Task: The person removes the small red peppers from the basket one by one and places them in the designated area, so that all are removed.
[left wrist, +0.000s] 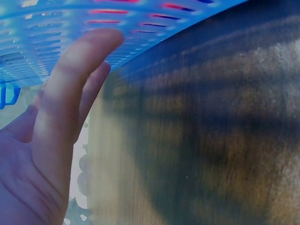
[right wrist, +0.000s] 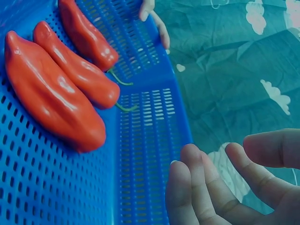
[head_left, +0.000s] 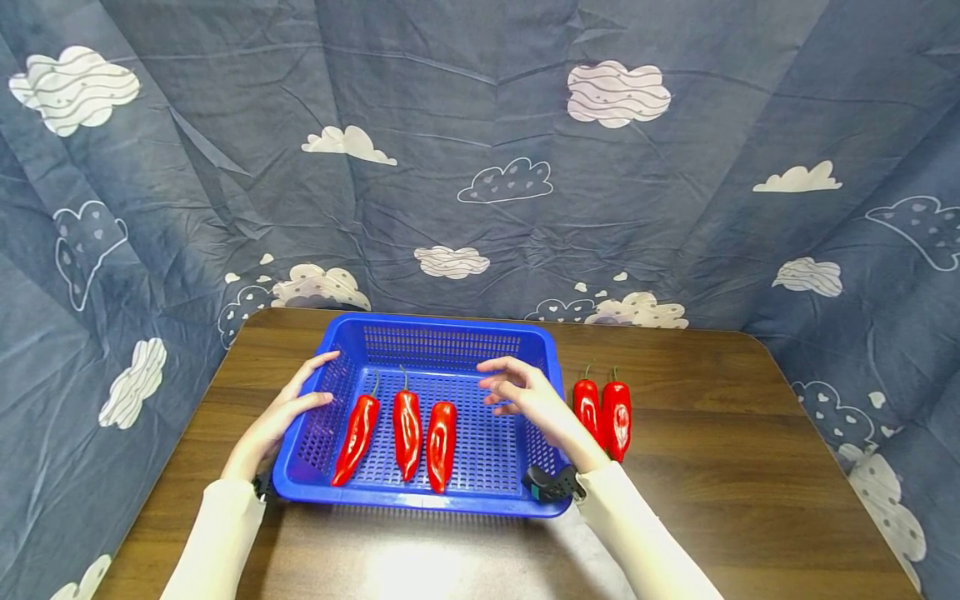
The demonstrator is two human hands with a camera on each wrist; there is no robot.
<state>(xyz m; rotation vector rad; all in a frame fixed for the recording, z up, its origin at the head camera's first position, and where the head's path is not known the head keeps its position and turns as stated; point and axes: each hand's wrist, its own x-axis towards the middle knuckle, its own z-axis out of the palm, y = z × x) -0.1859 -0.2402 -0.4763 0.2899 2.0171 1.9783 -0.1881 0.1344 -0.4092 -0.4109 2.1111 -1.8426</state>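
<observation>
A blue plastic basket (head_left: 420,501) with slotted walls stands on the table. Inside it lie three long red peppers, a left one (head_left: 356,440), a middle one (head_left: 407,433) and a right one (head_left: 441,450). At the basket's left side my left hand (head_left: 281,417) holds the rim, the thumb reaching over it; in the left wrist view other fingers (left wrist: 98,84) show outside the slotted wall. My right hand (head_left: 528,396) hovers over the basket's right part, fingers loosely bent, holding nothing. Two more red peppers, one (head_left: 587,404) beside another (head_left: 617,417), lie right of the basket.
The wooden table (head_left: 720,467) extends to the right of the loose peppers and in front of the basket. Behind it hangs a dark blue curtain (head_left: 420,208) printed with clouds. A black wrist device (head_left: 551,483) on my right wrist sits over the basket's near right corner.
</observation>
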